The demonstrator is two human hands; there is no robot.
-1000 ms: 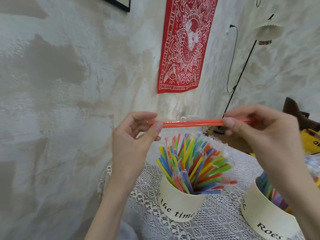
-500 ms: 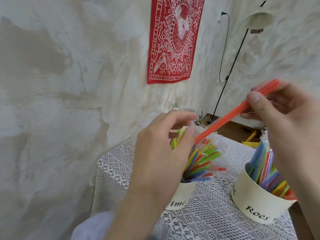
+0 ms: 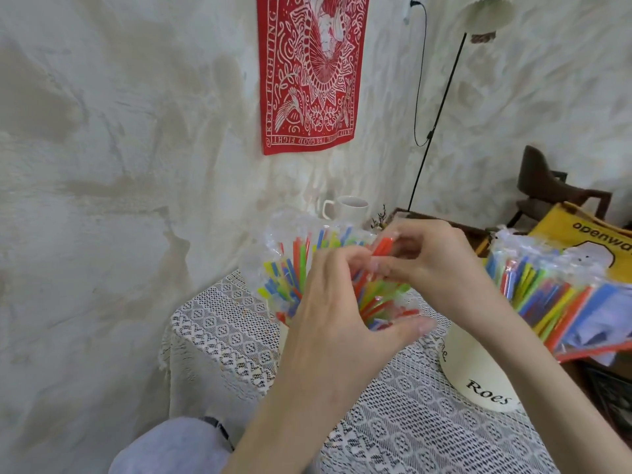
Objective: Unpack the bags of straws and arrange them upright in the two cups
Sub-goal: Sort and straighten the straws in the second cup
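Half a second back my right hand (image 3: pixel 434 265) held the thin orange plastic straw (image 3: pixel 382 246) high and slanting; now I have brought it down over the left cream paper cup (image 3: pixel 284 331), tip aimed into the bundle. My right fingers pinch the straw near its top, which I judge lets me steer it upright among the others. My left hand (image 3: pixel 337 323) has dropped in front of that cup; its fingers reach toward the lower straw, but I cannot tell whether they grip it. Behind them, multicoloured straws (image 3: pixel 290 278) stand fanned, clear wrapping (image 3: pixel 273 241) around them. To the right, the second cream cup lettered "Roes" (image 3: pixel 478 381) holds straws still in their clear bag (image 3: pixel 561 299), on the white lace tablecloth (image 3: pixel 232 340).
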